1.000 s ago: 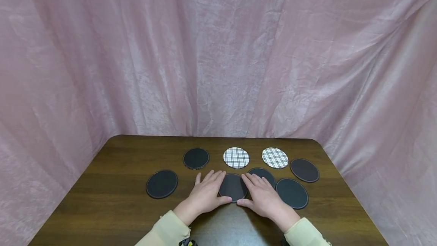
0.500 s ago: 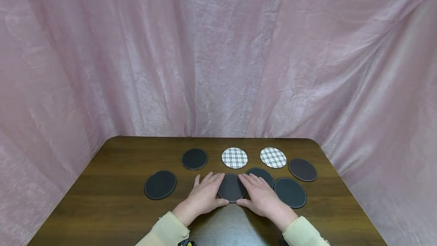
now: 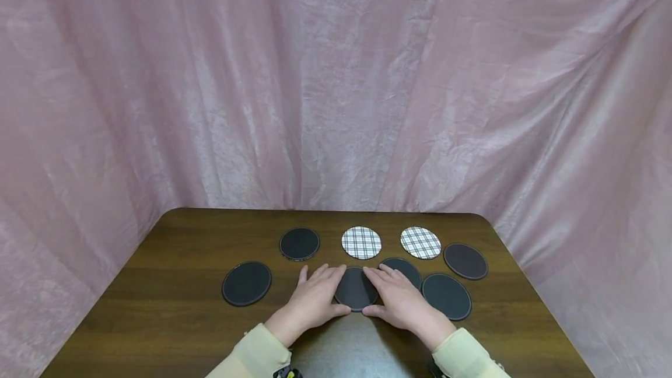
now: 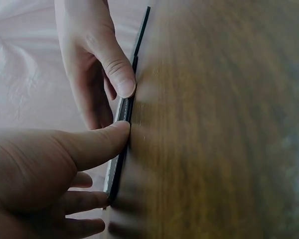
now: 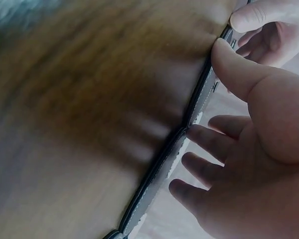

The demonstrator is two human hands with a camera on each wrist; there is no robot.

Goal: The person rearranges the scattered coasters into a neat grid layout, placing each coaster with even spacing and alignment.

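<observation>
A round dark coaster [image 3: 357,289] with a stitched rim lies flat on the table between the two hands. Along its left side rests my left hand [image 3: 311,303], thumb tip at the near edge and fingers stretched forward. My right hand [image 3: 401,303] mirrors it on the right, its index fingertip over the coaster's far right edge and its thumb at the near edge. In the left wrist view both thumbs touch the coaster's edge [image 4: 120,154], close together. Partly under the right hand in the head view is another dark coaster [image 3: 409,273].
To the right lie a greenish-dark coaster [image 3: 447,297] and a brownish-dark one [image 3: 465,261]. Two white plaid coasters [image 3: 361,242] are at the back. Two black coasters [image 3: 247,283] lie on the left. The brown wooden table [image 3: 173,284] backs onto a pink curtain [image 3: 336,86].
My right hand has shifted slightly left, its index finger reaching a little further over the middle coaster. The left hand holds nearly the same pose.
</observation>
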